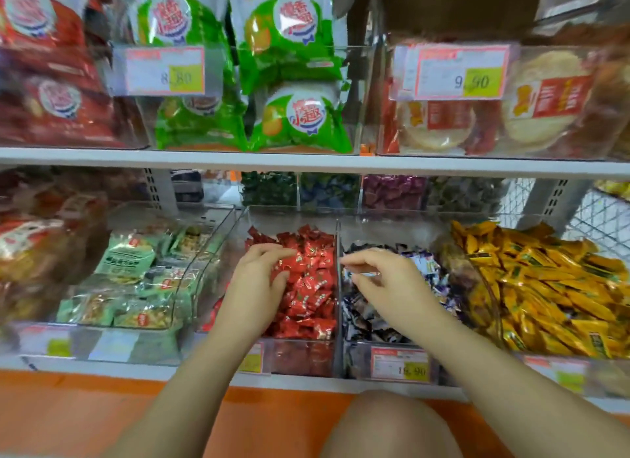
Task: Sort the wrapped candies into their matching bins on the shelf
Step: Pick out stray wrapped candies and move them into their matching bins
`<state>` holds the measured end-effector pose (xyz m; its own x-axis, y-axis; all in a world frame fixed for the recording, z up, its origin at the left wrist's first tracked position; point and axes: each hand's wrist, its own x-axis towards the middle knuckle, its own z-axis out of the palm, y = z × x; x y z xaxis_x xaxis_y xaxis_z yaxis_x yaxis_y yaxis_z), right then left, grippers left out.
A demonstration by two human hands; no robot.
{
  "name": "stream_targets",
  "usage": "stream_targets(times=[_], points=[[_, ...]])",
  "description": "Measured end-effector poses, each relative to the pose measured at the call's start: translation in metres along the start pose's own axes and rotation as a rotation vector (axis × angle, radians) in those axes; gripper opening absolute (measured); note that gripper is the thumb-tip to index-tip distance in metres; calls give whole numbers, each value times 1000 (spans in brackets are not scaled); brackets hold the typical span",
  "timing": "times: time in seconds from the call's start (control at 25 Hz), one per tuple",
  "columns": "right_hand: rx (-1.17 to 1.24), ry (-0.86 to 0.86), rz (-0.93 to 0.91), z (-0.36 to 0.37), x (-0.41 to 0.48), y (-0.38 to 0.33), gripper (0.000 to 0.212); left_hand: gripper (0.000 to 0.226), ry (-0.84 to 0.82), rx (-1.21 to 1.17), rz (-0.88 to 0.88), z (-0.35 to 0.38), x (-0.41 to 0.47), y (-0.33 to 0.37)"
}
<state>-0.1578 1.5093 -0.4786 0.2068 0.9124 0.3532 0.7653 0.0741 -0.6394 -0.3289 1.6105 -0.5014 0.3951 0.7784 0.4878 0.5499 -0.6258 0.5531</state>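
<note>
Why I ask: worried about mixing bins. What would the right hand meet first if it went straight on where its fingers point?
The right hand points leftward; its fingertips are nearly at the clear divider, so probably that first, with the red candies beyond. Depth is unclear.

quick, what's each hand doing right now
left hand: grips red candies
right hand: pinches a purple-white candy

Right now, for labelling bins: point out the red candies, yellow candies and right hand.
red candies [308,285]: head view, pile centre.
yellow candies [545,287]: head view, pile centre.
right hand [388,287]: head view, hand's back.
</note>
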Motion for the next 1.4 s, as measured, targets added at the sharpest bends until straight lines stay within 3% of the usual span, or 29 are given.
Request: stream_targets(times=[0.4, 0.52, 0.68, 0.84, 1.04, 1.24, 1.4], points=[[-133, 168, 67, -117, -79, 103, 24, 22, -261, -154, 296, 95, 4, 142], [-320, -14, 122, -156, -93, 150, 21, 21, -324, -187, 330, 125, 6, 169], [-400, -250, 235, -173, -98, 185, 39, 21, -385, -175, 341, 151, 10, 181], [-478, -308, 186, -172, -90, 194, 50, 20, -381, -142, 319, 166, 16, 183], [-486, -387, 157, -190, -83, 191, 36, 21, -335, -140, 335, 182, 16, 185], [-740, -274, 204, -206, -92, 192, 35, 22, -370, -151, 353, 183, 17, 178], [-623, -230, 38, -180, -76, 165, 39, 25, -318, -148, 368, 186, 16, 177]])
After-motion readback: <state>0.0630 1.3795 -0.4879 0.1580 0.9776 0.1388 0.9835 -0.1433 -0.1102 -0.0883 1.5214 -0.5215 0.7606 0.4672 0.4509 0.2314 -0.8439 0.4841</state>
